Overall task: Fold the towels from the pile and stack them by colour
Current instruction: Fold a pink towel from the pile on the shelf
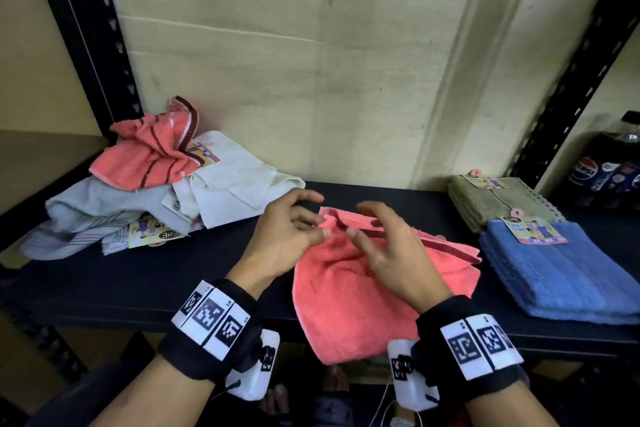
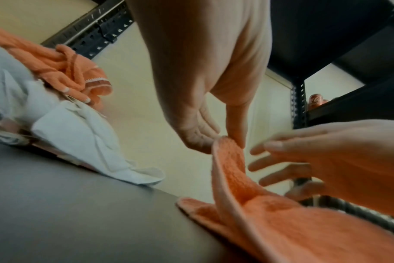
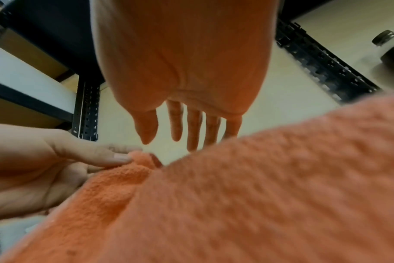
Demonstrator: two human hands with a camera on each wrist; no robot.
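A coral pink towel (image 1: 360, 291) lies spread on the dark shelf (image 1: 138, 274), its near end hanging over the front edge. My left hand (image 1: 294, 232) pinches a raised corner of the pink towel (image 2: 229, 153) between thumb and forefinger. My right hand (image 1: 384, 246) hovers just right of that corner with fingers spread and straight, holding nothing; the same open right hand (image 3: 187, 128) shows above the fabric in the right wrist view. A jumbled pile (image 1: 156, 187) of a striped pink, a white and a pale blue towel sits at the back left.
At the right stand two folded stacks with paper tags: an olive-green stack (image 1: 495, 201) behind and a blue stack (image 1: 561, 274) in front. A Pepsi bottle (image 1: 609, 163) stands at the far right. Black slotted uprights (image 1: 90, 31) frame the shelf against a beige wall.
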